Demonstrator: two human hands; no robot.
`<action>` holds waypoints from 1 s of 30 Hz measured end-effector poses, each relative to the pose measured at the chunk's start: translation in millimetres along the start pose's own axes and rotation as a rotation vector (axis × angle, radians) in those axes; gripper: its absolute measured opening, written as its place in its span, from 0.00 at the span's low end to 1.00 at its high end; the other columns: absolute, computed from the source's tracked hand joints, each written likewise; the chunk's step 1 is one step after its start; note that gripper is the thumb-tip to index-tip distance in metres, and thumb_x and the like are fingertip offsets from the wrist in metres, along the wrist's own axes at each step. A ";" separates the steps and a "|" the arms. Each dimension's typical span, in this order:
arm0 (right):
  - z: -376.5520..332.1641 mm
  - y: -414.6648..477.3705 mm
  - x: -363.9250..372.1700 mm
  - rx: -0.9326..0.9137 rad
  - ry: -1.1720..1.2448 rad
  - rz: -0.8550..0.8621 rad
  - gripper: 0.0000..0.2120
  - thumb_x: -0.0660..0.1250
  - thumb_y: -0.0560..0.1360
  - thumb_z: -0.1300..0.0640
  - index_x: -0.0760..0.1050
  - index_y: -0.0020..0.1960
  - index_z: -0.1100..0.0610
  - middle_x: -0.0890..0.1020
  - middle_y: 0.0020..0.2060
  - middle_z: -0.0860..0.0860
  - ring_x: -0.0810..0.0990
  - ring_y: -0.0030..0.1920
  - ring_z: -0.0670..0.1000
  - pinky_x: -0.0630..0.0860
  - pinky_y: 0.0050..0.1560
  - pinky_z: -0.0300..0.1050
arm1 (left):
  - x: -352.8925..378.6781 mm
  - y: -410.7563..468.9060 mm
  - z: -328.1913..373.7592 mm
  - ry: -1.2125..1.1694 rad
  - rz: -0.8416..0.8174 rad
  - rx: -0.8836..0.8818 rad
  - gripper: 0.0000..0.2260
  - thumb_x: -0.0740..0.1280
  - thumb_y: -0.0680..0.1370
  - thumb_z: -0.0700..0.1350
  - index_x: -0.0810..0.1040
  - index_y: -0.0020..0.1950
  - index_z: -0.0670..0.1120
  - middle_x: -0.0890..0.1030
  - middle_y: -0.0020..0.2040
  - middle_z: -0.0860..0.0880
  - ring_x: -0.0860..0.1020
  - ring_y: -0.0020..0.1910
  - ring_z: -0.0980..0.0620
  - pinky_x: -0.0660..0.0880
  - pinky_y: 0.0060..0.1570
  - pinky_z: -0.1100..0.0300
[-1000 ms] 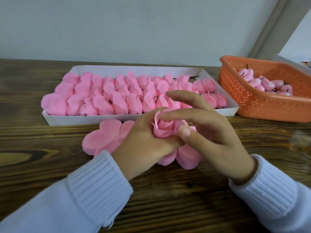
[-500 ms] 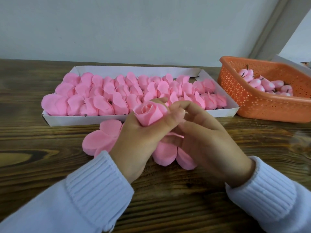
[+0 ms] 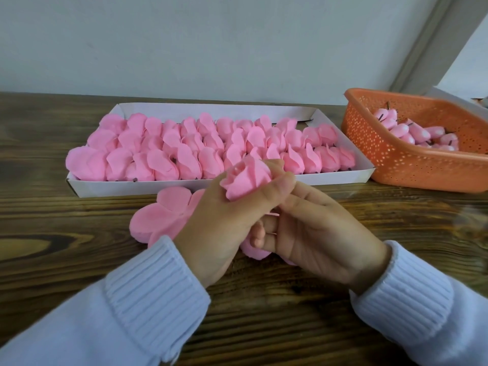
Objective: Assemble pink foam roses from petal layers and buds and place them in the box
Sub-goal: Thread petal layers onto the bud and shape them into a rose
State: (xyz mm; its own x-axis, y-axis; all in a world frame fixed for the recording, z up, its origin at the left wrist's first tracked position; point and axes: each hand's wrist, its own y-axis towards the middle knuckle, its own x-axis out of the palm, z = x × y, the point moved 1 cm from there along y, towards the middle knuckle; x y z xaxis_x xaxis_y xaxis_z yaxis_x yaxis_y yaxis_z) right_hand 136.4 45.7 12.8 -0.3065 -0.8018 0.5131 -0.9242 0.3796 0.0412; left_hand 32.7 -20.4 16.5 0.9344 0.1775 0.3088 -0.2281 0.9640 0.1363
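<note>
On the wooden table [image 3: 66, 260], toward the left, a shallow white cardboard box [image 3: 184, 185] lay crosswise, packed with rows of finished roses [image 3: 184, 151], soft matte pink foam. Just in front of its near wall sat a flat petal layer [image 3: 163, 215] with rounded lobes, partly hidden by the left hand [image 3: 221, 223]. That hand, coming from a ribbed pale sleeve [image 3: 148, 299], gripped the rose [image 3: 247, 180] being made: fingers curled behind it, thumb pressed across its right side. The rose stood tilted, its long axis running from the base buried in the palm up to the coiled top, which pointed up and a little left, toward the box. It was held above the table, just in front of the box's near wall. The right hand [image 3: 317, 233] lay just below and right of the rose, fingers curled against the left hand (whether they pinched the thin pink edge there could not be told). More pink foam [image 3: 253, 250] showed beneath both hands. Far right stood an orange perforated plastic basket [image 3: 412, 167] holding smooth, pointed buds [image 3: 412, 130].
</note>
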 end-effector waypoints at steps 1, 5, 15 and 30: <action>0.3 0.3 0.5 0.011 0.007 -0.005 0.20 0.61 0.73 0.57 0.67 0.62 0.65 0.80 0.36 0.53 0.79 0.35 0.48 0.79 0.41 0.41 | 0.1 -0.3 0.6 0.024 0.014 -0.007 0.14 0.72 0.63 0.56 0.83 0.45 0.51 0.81 0.37 0.47 0.72 0.26 0.50 0.72 0.30 0.59; 2.7 -1.0 0.1 0.040 -0.007 -0.017 0.17 0.58 0.75 0.62 0.71 0.63 0.59 0.79 0.44 0.56 0.81 0.42 0.52 0.80 0.44 0.43 | -0.9 -0.2 2.0 0.006 0.044 -0.024 0.06 0.73 0.66 0.49 0.81 0.35 0.47 0.83 0.42 0.52 0.80 0.34 0.53 0.75 0.27 0.57; 7.1 0.4 1.1 0.086 -0.060 0.029 0.17 0.56 0.75 0.53 0.70 0.58 0.64 0.78 0.38 0.56 0.78 0.38 0.50 0.74 0.37 0.41 | -0.1 -0.1 3.4 0.030 0.061 0.001 0.16 0.73 0.63 0.55 0.80 0.41 0.45 0.78 0.26 0.57 0.69 0.17 0.60 0.65 0.17 0.69; 7.9 0.2 -1.4 0.023 -0.042 0.014 0.12 0.60 0.75 0.60 0.71 0.58 0.60 0.77 0.36 0.53 0.76 0.36 0.48 0.73 0.38 0.41 | -1.6 0.6 1.2 0.077 0.119 0.049 0.21 0.70 0.63 0.60 0.79 0.40 0.42 0.81 0.35 0.45 0.68 0.18 0.56 0.70 0.23 0.63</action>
State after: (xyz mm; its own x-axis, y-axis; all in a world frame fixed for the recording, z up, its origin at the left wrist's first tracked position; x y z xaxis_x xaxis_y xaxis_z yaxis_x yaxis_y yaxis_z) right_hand 134.8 43.2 5.3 -0.3279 -0.8153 0.4772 -0.9248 0.3802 0.0143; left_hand 30.7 -20.3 17.2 0.9179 0.3062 0.2525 -0.3496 0.9249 0.1492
